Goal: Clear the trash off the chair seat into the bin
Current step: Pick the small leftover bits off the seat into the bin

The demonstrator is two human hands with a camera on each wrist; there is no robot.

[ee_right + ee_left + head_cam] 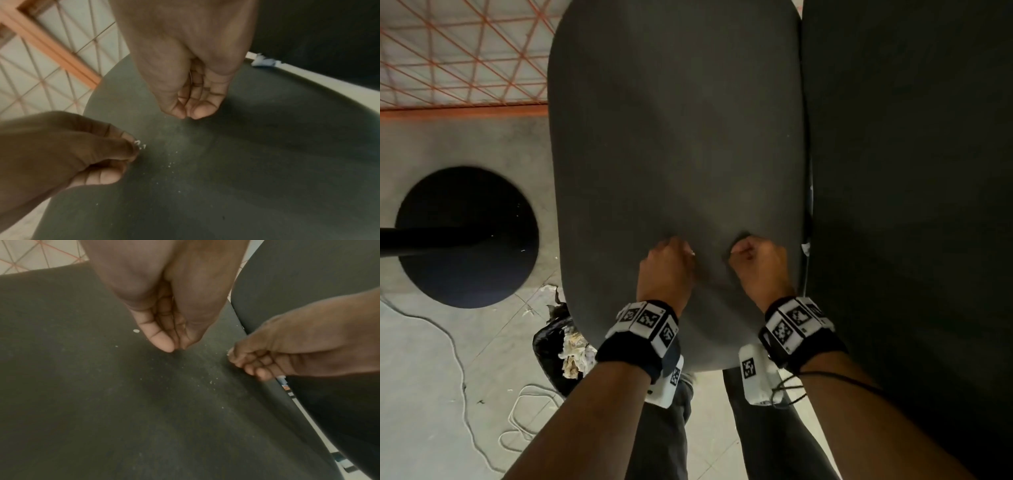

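The big trash seems already gone from the seat (674,137); what is remaining are fine white crumbs (211,382), so I judge this as the last clean-up step.

Nearest to the person, at about 7 o'clock of the seat and just under its front edge, the bin (551,346) is standing on the floor, with a black bag and crumpled paper (575,353) inside. It is partly hidden by the seat, so its full mouth is not visible.

A bit further, both hands are working on the front middle of the seat. The left hand (666,265) is clenching its fingers together, tips touching the fabric; a white bit is showing at the fingertips in the right wrist view, but I cannot tell if it is really grasped. The right hand (758,263) is also curling, thumb against fingers, tips down on the seat; whether it is holding a crumb I cannot tell.

The crumbs are lying scattered between and just beyond the two hands. One larger scrap (263,61) is sitting in the gap at 3 o'clock, between the seat and the second dark chair (911,205).

The next move is probably calling for pinching or sweeping the crumbs toward the front edge at 7 o'clock, then dropping them over the bin. The crumbs are tiny, so a sweep with a flat hand may be working better than picking.

Room: the far half of the seat, toward 12 o'clock, is bare. The right edge is nearly touching the neighbour chair, so crumbs pushed that way may be falling into the gap. On the left, at 9 o'clock, a round black base (467,236) and a cable (453,342) are lying on the floor.
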